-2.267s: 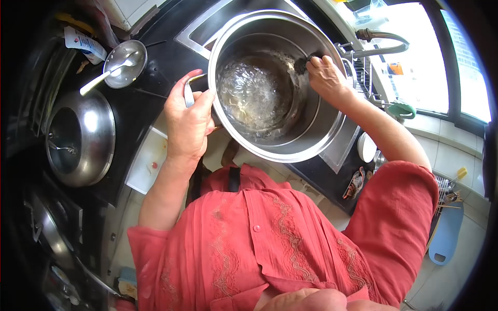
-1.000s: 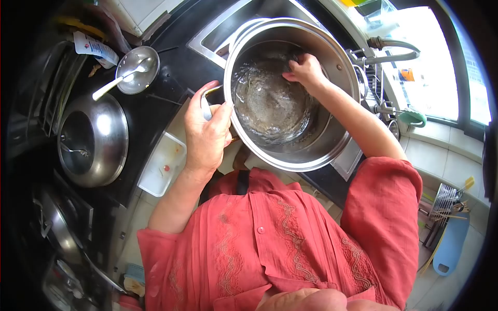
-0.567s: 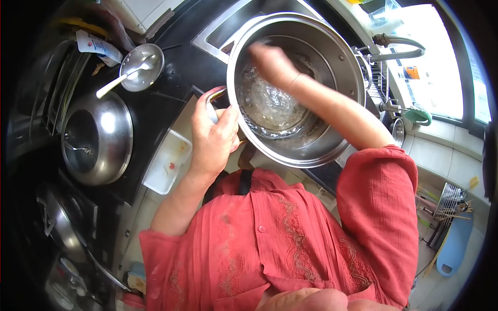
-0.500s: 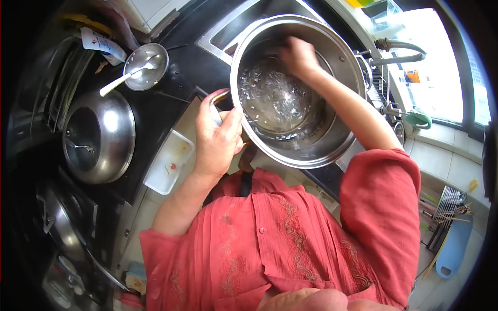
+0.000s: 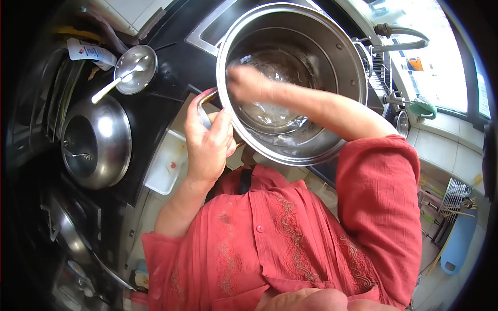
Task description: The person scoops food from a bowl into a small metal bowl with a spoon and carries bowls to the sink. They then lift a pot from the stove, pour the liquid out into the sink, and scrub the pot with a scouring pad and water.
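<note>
A large stainless steel pot [image 5: 332,78] with some water [image 5: 275,116] in its bottom is tipped toward me. Its side handle is gripped by my left hand [image 5: 207,140], with the fingers wrapped round the metal loop. Inside the pot, my right hand [image 5: 249,85] is against or close to the left inner wall. Motion blurs that hand; it looks curled closed, and whatever may be in it is hidden. My right forearm crosses over the rim.
Left on the dark counter are a small metal bowl [image 5: 148,59] with a white-handled spoon [image 5: 108,89] and a domed metal lid [image 5: 111,140]. A white tray [image 5: 161,173] is below my left wrist. A faucet [image 5: 404,46] and wire rack [image 5: 380,72] stand right of the pot.
My right hand has swept left and down inside the pot, from the far wall to the left wall. The pot sits slightly higher and left in view, still held by my left hand.
</note>
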### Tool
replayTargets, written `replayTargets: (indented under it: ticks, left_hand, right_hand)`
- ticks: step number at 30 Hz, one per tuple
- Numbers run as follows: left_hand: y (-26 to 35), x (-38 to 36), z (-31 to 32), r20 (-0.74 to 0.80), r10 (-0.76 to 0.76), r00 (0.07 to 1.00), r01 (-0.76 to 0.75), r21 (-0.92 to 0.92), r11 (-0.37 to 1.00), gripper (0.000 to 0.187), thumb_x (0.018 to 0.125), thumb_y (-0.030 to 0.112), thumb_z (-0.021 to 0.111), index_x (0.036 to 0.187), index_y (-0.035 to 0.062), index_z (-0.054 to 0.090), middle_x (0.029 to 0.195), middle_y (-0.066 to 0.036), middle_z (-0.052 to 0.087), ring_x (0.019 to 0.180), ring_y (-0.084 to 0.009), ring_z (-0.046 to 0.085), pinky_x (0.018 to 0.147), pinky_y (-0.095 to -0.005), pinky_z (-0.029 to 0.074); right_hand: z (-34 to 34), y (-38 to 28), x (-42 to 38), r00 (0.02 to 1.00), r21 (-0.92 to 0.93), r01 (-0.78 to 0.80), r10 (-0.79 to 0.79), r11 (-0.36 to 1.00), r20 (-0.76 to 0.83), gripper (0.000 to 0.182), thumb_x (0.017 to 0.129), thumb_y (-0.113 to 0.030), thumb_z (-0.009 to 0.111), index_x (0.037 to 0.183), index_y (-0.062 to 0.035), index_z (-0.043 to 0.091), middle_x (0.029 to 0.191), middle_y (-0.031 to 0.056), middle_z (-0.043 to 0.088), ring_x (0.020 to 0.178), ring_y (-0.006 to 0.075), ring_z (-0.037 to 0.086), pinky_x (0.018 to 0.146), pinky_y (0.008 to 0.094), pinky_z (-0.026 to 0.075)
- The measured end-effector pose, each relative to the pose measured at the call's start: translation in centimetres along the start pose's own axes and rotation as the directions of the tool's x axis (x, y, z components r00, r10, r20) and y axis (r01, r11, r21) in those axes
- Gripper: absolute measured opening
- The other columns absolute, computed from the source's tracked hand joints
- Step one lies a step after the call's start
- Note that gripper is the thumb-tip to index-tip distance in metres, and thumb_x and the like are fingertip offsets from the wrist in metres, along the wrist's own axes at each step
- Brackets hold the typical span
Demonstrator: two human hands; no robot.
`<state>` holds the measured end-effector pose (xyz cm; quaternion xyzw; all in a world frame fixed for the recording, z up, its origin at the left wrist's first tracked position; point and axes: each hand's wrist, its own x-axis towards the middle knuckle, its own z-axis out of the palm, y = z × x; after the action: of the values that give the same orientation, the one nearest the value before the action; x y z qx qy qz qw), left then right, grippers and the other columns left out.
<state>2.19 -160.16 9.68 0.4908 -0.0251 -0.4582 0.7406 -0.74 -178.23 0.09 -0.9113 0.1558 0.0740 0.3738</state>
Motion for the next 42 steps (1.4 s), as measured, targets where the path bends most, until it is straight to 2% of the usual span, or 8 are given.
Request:
replayTargets:
  ticks: [6, 13, 21, 28, 33, 36, 38, 42]
  left_hand:
    - [-0.1, -0.1, 0.5, -0.077, 0.036, 0.996, -0.043, -0.085, 0.995, 0.036, 0.088, 0.004, 0.054, 0.122, 0.0014, 0.04, 0.058, 0.001, 0.045, 0.04, -0.0013, 0.031, 0.034, -0.0193, 0.026]
    - [-0.1, 0.0, 0.6, -0.103, 0.048, 0.993, -0.054, -0.056, 0.997, 0.035, 0.088, 0.002, 0.052, 0.121, 0.0006, 0.043, 0.057, 0.0, 0.045, 0.039, -0.0018, 0.031, 0.033, -0.0192, 0.025]
    - [0.2, 0.2, 1.1, -0.142, 0.052, 0.988, -0.056, -0.026, 0.998, 0.041, 0.087, 0.003, 0.054, 0.126, 0.0001, 0.041, 0.056, 0.005, 0.04, 0.04, 0.0002, 0.027, 0.034, -0.0175, 0.02]
    - [0.6, 0.5, 1.0, -0.129, 0.069, 0.989, -0.075, -0.045, 0.996, 0.041, 0.088, 0.002, 0.053, 0.125, 0.0023, 0.038, 0.058, 0.003, 0.042, 0.041, -0.0002, 0.03, 0.036, -0.0178, 0.025]
    - [0.4, 0.7, 1.0, -0.076, 0.043, 0.996, -0.047, -0.051, 0.998, 0.044, 0.087, 0.001, 0.053, 0.128, 0.0016, 0.038, 0.058, 0.005, 0.041, 0.042, 0.0008, 0.029, 0.035, -0.0167, 0.022]
    - [0.2, 0.5, 1.3, -0.097, 0.038, 0.995, -0.04, -0.025, 0.999, 0.044, 0.086, 0.001, 0.053, 0.128, 0.0018, 0.038, 0.058, 0.005, 0.041, 0.042, 0.0011, 0.029, 0.035, -0.0165, 0.022]
    - [0.2, 0.6, 1.3, -0.092, 0.044, 0.995, -0.047, -0.033, 0.998, 0.044, 0.086, 0.001, 0.053, 0.128, 0.0021, 0.038, 0.059, 0.005, 0.042, 0.042, 0.0012, 0.029, 0.035, -0.0165, 0.022]
    - [0.2, 0.8, 1.2, -0.092, 0.058, 0.994, -0.062, -0.043, 0.997, 0.044, 0.087, 0.001, 0.053, 0.128, 0.0019, 0.038, 0.06, 0.005, 0.042, 0.042, 0.0017, 0.029, 0.035, -0.0163, 0.021]
  right_hand:
    - [-4.3, -3.3, -11.2, 0.831, 0.034, -0.007, -0.013, 0.999, 0.556, 0.018, 0.082, -0.006, 0.05, 0.098, 0.0004, 0.058, 0.092, 0.025, 0.059, 0.091, 0.0394, 0.057, 0.079, 0.0441, 0.046]
    - [-7.0, -5.3, -15.2, 0.909, 0.259, 0.075, -0.173, 0.963, 0.379, 0.022, 0.085, -0.008, 0.051, 0.101, 0.0069, 0.053, 0.108, 0.0237, 0.054, 0.109, 0.0357, 0.049, 0.094, 0.0405, 0.04]
    - [-15.1, -3.4, -19.9, 0.919, -0.62, 0.181, 0.093, 0.763, 0.383, 0.027, 0.082, -0.014, 0.059, 0.101, 0.0034, 0.053, 0.115, 0.0191, 0.054, 0.117, 0.0317, 0.047, 0.101, 0.0415, 0.033]
    - [-9.1, -5.2, -18.5, 0.92, 0.231, -0.08, -0.018, 0.97, 0.392, 0.029, 0.085, -0.007, 0.046, 0.112, 0.0035, 0.05, 0.117, 0.0218, 0.053, 0.112, 0.0361, 0.05, 0.096, 0.0411, 0.04]
    - [-15.1, 1.4, -17.8, 0.902, -0.736, 0.185, 0.185, 0.651, 0.391, 0.014, 0.064, -0.009, 0.057, 0.076, -0.0062, 0.064, 0.082, 0.0082, 0.061, 0.091, 0.0236, 0.057, 0.092, 0.0409, 0.041]
    - [-18.2, 0.4, -15.7, 0.905, -0.837, 0.166, 0.256, 0.521, 0.338, 0.015, 0.066, -0.007, 0.055, 0.078, -0.0023, 0.063, 0.092, 0.0123, 0.06, 0.103, 0.0253, 0.053, 0.101, 0.0371, 0.034]
    - [-18.8, 1.4, -16.8, 0.937, -0.772, 0.305, -0.034, 0.557, 0.346, 0.015, 0.065, -0.004, 0.056, 0.078, -0.0009, 0.063, 0.092, 0.0134, 0.059, 0.106, 0.0265, 0.051, 0.101, 0.0389, 0.035]
    - [-15.2, -4.5, -20.7, 0.831, -0.56, 0.126, 0.221, 0.819, 0.51, 0.03, 0.067, -0.005, 0.059, 0.097, -0.0017, 0.061, 0.108, 0.0149, 0.056, 0.11, 0.0305, 0.049, 0.098, 0.0404, 0.037]
